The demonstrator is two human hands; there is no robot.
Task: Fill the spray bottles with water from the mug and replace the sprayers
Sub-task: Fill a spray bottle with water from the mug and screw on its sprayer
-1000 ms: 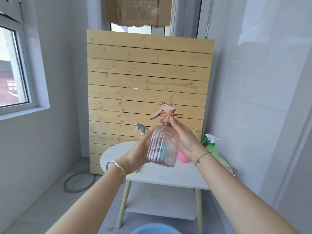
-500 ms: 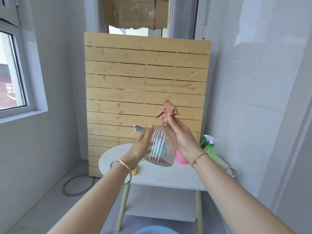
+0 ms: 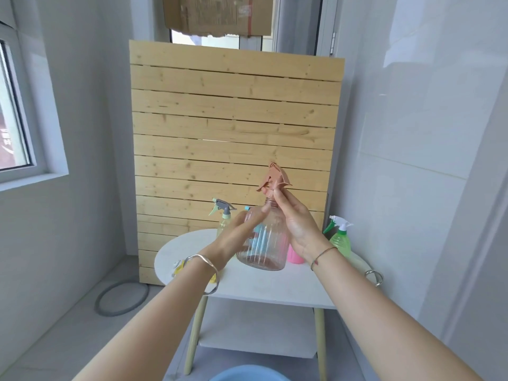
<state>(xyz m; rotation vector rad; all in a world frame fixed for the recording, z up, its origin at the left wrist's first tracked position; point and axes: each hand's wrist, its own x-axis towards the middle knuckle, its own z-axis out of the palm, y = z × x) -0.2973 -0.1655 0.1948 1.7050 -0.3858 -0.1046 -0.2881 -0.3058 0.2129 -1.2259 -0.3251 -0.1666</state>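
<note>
A clear pink ribbed spray bottle (image 3: pixel 265 243) is held up in the air above the white round table (image 3: pixel 275 287). My left hand (image 3: pixel 236 237) grips the bottle's left side. My right hand (image 3: pixel 295 218) pinches the collar of the pink sprayer (image 3: pixel 275 176) at the bottle's neck. A yellow bottle with a grey and green sprayer (image 3: pixel 223 215) stands behind my left hand. A green bottle with a white sprayer (image 3: pixel 341 235) stands at the table's right. A pink thing (image 3: pixel 294 255) stands half hidden behind my right wrist. No mug shows clearly.
A wooden slat panel (image 3: pixel 236 127) leans behind the table. A blue basin rim (image 3: pixel 247 373) shows at the bottom edge. A grey ring (image 3: pixel 122 298) lies on the floor at the left. White walls stand close on both sides, with a metal ring (image 3: pixel 374 276) at the table's right edge.
The pink sprayer has turned on the neck, its nozzle swinging from pointing left to facing away. My left hand has shifted round the bottle's side.
</note>
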